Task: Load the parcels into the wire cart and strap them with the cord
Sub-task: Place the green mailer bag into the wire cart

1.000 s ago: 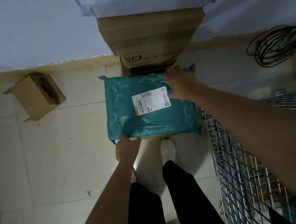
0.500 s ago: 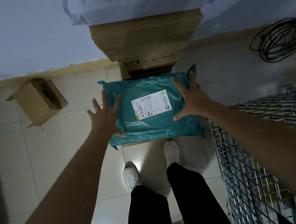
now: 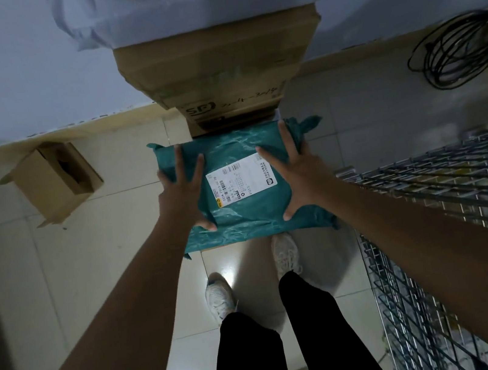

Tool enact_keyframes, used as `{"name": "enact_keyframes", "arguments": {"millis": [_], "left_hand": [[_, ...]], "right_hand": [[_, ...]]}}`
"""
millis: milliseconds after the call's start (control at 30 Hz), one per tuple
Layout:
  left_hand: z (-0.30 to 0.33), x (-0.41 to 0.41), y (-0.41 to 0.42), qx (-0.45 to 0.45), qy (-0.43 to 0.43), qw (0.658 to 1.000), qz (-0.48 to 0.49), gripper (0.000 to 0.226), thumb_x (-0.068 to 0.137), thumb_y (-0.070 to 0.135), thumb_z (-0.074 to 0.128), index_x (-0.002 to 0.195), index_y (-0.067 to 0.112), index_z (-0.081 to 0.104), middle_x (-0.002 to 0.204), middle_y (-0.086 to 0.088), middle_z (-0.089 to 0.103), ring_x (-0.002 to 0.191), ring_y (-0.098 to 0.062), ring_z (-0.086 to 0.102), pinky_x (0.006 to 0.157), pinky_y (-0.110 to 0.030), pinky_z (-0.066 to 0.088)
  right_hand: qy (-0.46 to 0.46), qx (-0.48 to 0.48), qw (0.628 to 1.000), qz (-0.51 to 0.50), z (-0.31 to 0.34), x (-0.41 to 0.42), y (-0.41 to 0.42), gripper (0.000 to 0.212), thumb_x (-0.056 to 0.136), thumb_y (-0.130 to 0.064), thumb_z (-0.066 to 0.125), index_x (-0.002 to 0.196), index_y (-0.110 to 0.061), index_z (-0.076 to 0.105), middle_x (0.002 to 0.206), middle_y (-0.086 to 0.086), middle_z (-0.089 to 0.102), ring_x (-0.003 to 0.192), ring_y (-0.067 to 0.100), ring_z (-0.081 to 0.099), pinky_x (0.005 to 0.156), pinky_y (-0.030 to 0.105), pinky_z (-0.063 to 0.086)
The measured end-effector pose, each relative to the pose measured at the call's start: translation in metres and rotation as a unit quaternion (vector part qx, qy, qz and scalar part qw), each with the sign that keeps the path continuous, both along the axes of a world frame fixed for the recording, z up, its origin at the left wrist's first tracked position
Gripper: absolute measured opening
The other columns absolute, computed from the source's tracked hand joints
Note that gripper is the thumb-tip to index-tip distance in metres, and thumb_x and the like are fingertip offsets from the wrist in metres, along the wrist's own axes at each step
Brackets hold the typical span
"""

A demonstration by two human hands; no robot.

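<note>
Since earlier frame: left hand [image 3: 185, 194] shifts onto teal parcel [image 3: 250, 212], matching right hand [image 3: 291, 177]. Grip: both flat, fingers spread, pressing sides. Parcel at floor stack, wire cart [image 3: 447, 184] rightward. Step: pickup. Next: lift, swing into cart.

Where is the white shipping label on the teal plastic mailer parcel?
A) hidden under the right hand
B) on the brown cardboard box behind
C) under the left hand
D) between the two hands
D: the white shipping label lies uncovered on top of the teal plastic mailer parcel, with the left hand and right hand spread on either side.
</note>
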State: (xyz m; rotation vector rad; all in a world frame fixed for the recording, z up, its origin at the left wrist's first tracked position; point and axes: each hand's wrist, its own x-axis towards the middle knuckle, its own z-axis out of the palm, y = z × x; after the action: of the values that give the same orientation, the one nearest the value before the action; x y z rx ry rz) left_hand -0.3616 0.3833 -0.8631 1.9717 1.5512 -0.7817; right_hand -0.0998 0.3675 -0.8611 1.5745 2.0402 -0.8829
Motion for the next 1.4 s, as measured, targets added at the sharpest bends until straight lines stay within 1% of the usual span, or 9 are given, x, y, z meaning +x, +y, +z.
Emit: {"name": "enact_keyframes", "arguments": {"millis": [100,167,233,367,467,600,1000,1167,1400], "left_hand": [[0.0,-0.012,-0.013,0.018,-0.053,0.996,0.064,0.155,0.039,0.06,0.09,0.151,0.034,-0.014,0.147,-0.011,-0.045,0.116,-0.048,0.05,0.096,-0.051,0.049],[-0.002,-0.017,-0.022,0.016,-0.085,0.99,0.111,0.148,0.043,0.056,0.09,0.152,0.035,-0.009,0.149,-0.015,-0.04,0.119,-0.048,0.051,0.104,-0.048,0.042],[-0.004,-0.016,-0.025,0.011,-0.103,0.983,0.154,0.145,0.044,0.056,0.09,0.151,0.037,-0.006,0.152,-0.018,-0.031,0.12,-0.048,0.051,0.106,-0.047,0.039],[-0.006,-0.008,-0.019,0.023,-0.108,0.979,0.172,0.145,0.041,0.062,0.088,0.151,0.037,-0.004,0.154,-0.02,-0.022,0.12,-0.048,0.05,0.103,-0.051,0.042],[-0.006,-0.008,-0.011,0.034,-0.099,0.984,0.145,0.148,0.039,0.064,0.088,0.15,0.038,-0.007,0.151,-0.015,-0.035,0.124,-0.049,0.046,0.105,-0.053,0.041],[-0.007,-0.006,-0.006,0.032,-0.084,0.988,0.125,0.15,0.038,0.064,0.088,0.15,0.036,-0.007,0.148,-0.012,-0.043,0.115,-0.047,0.053,0.102,-0.052,0.045],[0.022,-0.009,-0.005,0.066,-0.097,0.989,0.092,0.151,0.037,0.064,0.088,0.152,0.033,-0.006,0.155,-0.013,-0.029,0.115,-0.049,0.048,0.093,-0.054,0.048],[0.07,-0.012,0.0,0.076,-0.101,0.99,0.066,0.149,0.04,0.068,0.085,0.151,0.033,-0.007,0.154,-0.012,-0.031,0.117,-0.046,0.047,0.096,-0.053,0.047],[0.171,-0.023,-0.028,0.082,-0.121,0.989,0.025,0.148,0.041,0.067,0.085,0.151,0.034,-0.009,0.154,-0.011,-0.031,0.114,-0.044,0.049,0.094,-0.049,0.046]], "right_hand": [[0.053,0.017,0.998,-0.037,-0.002,0.007,-0.005,0.152,0.039,-0.056,0.092,0.151,-0.042,-0.009,0.15,0.009,-0.042,0.141,0.05,0.018,0.096,0.052,0.05],[0.063,0.044,0.996,-0.036,-0.003,0.01,-0.011,0.147,0.041,-0.057,0.092,0.151,-0.044,-0.005,0.15,0.009,-0.042,0.131,0.044,0.04,0.093,0.047,0.052],[0.058,0.046,0.997,-0.037,-0.003,0.008,-0.012,0.145,0.041,-0.057,0.092,0.151,-0.044,-0.002,0.149,0.009,-0.044,0.122,0.041,0.05,0.091,0.044,0.053],[0.035,0.038,0.998,-0.046,0.001,0.0,0.0,0.146,0.039,-0.063,0.089,0.152,-0.043,-0.001,0.153,0.011,-0.037,0.117,0.041,0.053,0.093,0.043,0.052],[0.028,0.033,0.999,-0.031,0.004,0.0,0.008,0.148,0.037,-0.066,0.088,0.152,-0.042,-0.002,0.155,0.013,-0.032,0.121,0.042,0.051,0.095,0.042,0.049],[0.023,0.021,0.999,-0.027,0.004,-0.002,0.012,0.153,0.034,-0.062,0.09,0.151,-0.045,-0.006,0.155,0.014,-0.033,0.125,0.045,0.047,0.1,0.045,0.045],[0.024,0.019,0.995,-0.094,0.021,-0.007,0.001,0.147,0.035,-0.061,0.09,0.149,-0.05,-0.002,0.157,0.011,-0.024,0.109,0.04,0.059,0.097,0.043,0.05],[0.04,0.041,0.991,-0.121,0.069,-0.006,-0.005,0.143,0.038,-0.06,0.09,0.151,-0.047,0.002,0.157,0.013,-0.023,0.115,0.039,0.056,0.103,0.044,0.046],[0.002,0.051,0.989,-0.137,0.179,-0.018,-0.051,0.141,0.044,-0.068,0.085,0.15,-0.047,-0.005,0.157,0.014,-0.024,0.114,0.044,0.055,0.095,0.046,0.05]]}}
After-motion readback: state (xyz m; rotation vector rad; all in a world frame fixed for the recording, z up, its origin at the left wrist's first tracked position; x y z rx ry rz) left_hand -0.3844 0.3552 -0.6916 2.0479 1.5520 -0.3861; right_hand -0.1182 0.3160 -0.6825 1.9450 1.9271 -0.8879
